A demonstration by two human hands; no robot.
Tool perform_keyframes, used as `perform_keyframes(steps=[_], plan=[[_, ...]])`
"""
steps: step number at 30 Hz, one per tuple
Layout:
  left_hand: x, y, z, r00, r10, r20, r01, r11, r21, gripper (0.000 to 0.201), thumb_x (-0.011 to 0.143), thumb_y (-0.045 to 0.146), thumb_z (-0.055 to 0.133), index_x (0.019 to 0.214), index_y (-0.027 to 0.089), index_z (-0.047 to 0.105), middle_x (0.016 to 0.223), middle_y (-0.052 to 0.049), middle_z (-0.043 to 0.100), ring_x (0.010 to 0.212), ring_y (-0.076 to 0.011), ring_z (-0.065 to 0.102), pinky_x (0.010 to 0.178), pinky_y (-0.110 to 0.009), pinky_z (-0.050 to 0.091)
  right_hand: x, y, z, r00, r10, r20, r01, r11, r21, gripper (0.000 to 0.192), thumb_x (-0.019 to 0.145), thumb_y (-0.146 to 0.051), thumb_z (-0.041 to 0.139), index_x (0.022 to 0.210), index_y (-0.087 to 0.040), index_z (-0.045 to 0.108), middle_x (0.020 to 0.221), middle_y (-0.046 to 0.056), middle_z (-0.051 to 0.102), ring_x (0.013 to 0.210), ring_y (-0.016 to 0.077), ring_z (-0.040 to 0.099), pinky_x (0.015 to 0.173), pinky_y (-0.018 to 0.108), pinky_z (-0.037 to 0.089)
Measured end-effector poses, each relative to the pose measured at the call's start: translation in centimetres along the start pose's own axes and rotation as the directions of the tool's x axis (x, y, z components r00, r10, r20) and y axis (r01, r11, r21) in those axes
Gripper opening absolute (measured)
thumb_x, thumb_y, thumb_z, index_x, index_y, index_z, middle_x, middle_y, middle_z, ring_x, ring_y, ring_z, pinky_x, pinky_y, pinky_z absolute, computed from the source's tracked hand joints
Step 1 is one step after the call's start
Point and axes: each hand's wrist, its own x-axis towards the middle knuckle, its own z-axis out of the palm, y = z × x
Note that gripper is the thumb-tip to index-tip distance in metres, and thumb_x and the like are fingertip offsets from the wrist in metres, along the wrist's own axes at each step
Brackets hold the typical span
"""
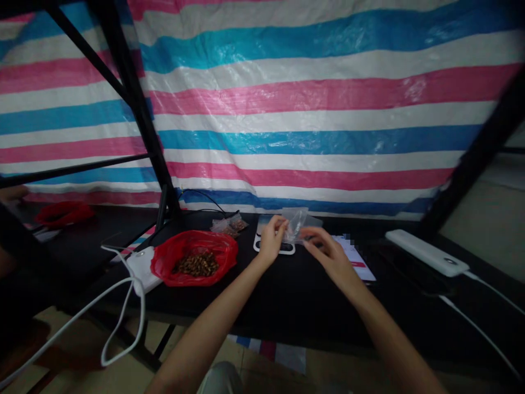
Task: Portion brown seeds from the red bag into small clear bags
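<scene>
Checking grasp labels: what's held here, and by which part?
The left hand pinches a small clear plastic bag by its left edge, above the scale. The right hand is beside the bag; its hold cannot be told.

2 hands are showing: 1 left hand [271,239] and 1 right hand [328,253]. 2 red bags are lying on the black table [287,295]: 1 near red bag [194,257] and 1 far-left red bag [63,212]. 1 clear bag [296,223], 1 scale [274,244], 2 white power banks [426,251] [141,268] and 1 sheet of paper [356,257] are sitting there too.
</scene>
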Motion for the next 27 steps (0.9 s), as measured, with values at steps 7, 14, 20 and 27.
perform_keyframes(steps=[7,14,20,27], plan=[[-0.7,-2.4,-1.0,0.994,0.077,-0.08,-0.058,0.975,0.213,0.019,0.085,0.034,0.044,0.089,0.02,0.056,0.082,-0.004,0.065,0.075,-0.0161,0.06,0.071,-0.027,0.044,3.2,4.3,1.3,0.999,0.042,0.014,-0.04,0.989,-0.14,0.028,0.069,-0.044,0.06,0.077,-0.018,0.066,0.081,0.005,0.068,0.08,0.0213,0.061,0.079,0.038,0.046],[0.1,-3.1,-0.8,0.999,-0.011,-0.05,0.016,0.995,0.102,0.026,0.079,0.038,0.054,0.095,0.017,0.058,0.07,0.0,0.064,0.06,-0.0128,0.059,0.057,-0.022,0.042,2.3,4.9,1.4,0.999,0.051,0.007,-0.05,0.995,-0.091,0.025,0.064,-0.04,0.067,0.072,-0.016,0.067,0.069,0.003,0.067,0.065,0.0182,0.06,0.07,0.034,0.048],[0.4,-4.3,-0.6,0.967,-0.165,0.193,0.184,0.98,-0.082,0.028,0.072,0.038,0.061,0.072,0.011,0.065,0.065,-0.004,0.066,0.043,-0.0092,0.052,0.045,-0.021,0.038,2.6,4.7,0.6,0.983,0.042,-0.177,-0.059,0.994,-0.092,0.033,0.063,-0.046,0.066,0.079,-0.017,0.067,0.079,0.005,0.068,0.075,0.0202,0.061,0.075,0.035,0.048],[-0.1,-4.7,0.0,0.92,-0.228,0.319,0.302,0.93,-0.207,0.03,0.064,0.04,0.067,0.068,0.01,0.065,0.056,-0.004,0.065,0.042,-0.0081,0.05,0.047,-0.02,0.041,2.4,3.9,-0.5,0.94,-0.009,-0.341,0.011,1.0,0.005,0.031,0.067,-0.046,0.064,0.079,-0.019,0.069,0.085,0.006,0.07,0.084,0.023,0.063,0.083,0.039,0.046]])
